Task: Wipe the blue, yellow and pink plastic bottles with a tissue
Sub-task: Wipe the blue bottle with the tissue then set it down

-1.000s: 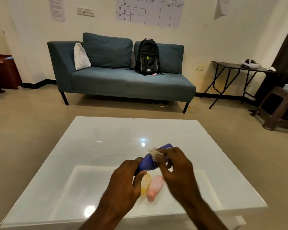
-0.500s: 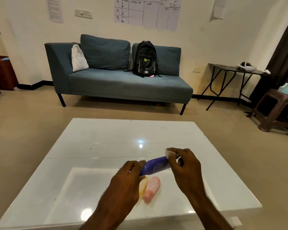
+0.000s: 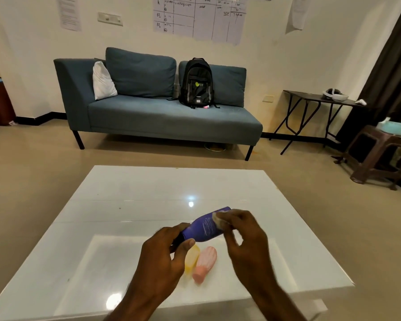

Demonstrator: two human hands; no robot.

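My left hand (image 3: 164,256) grips the cap end of the blue bottle (image 3: 205,227), holding it tilted above the white table (image 3: 130,200). My right hand (image 3: 245,237) presses a small white tissue (image 3: 218,218) against the bottle's upper side near its base. The yellow bottle (image 3: 191,259) and the pink bottle (image 3: 205,262) lie side by side on the table just below the blue one; my left thumb partly hides the yellow one.
A blue sofa (image 3: 153,117) with a black backpack (image 3: 196,83) and a white cushion stands beyond the table. A folding side table (image 3: 315,100) and a brown stool (image 3: 380,154) are at the right.
The blue bottle has turned in my left hand, showing its printed side. My right hand with the tissue slid along it from the tip back onto the body.
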